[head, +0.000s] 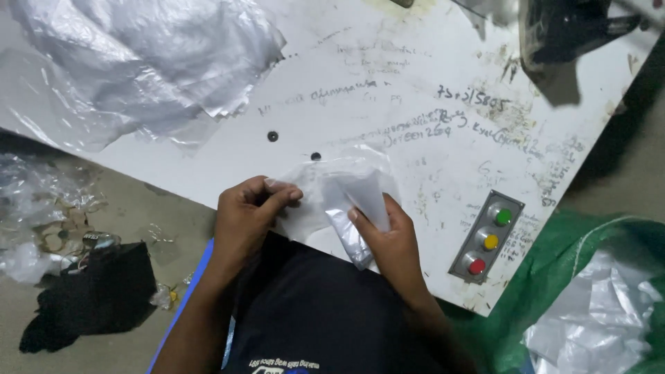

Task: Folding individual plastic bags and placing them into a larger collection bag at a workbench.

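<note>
- The clear plastic bag (339, 190) is thin, see-through and crumpled, lying at the near edge of the white table (415, 138), left of the button panel (487, 237).
- Left hand (248, 211): fingers curled shut, pinching the bag's left edge.
- Right hand (389, 239): thumb and fingers closed on its lower right fold.
- The bag's contents cannot be made out; its opening is hidden in folds.

A: Just one cam, head-worn, right?
B: Yep, looking steeply down, v. close over the hands (318, 221) at the near edge of the white surface (415, 83).
A: Anything at the sides?
B: Floor (131, 221) on the left.
</note>
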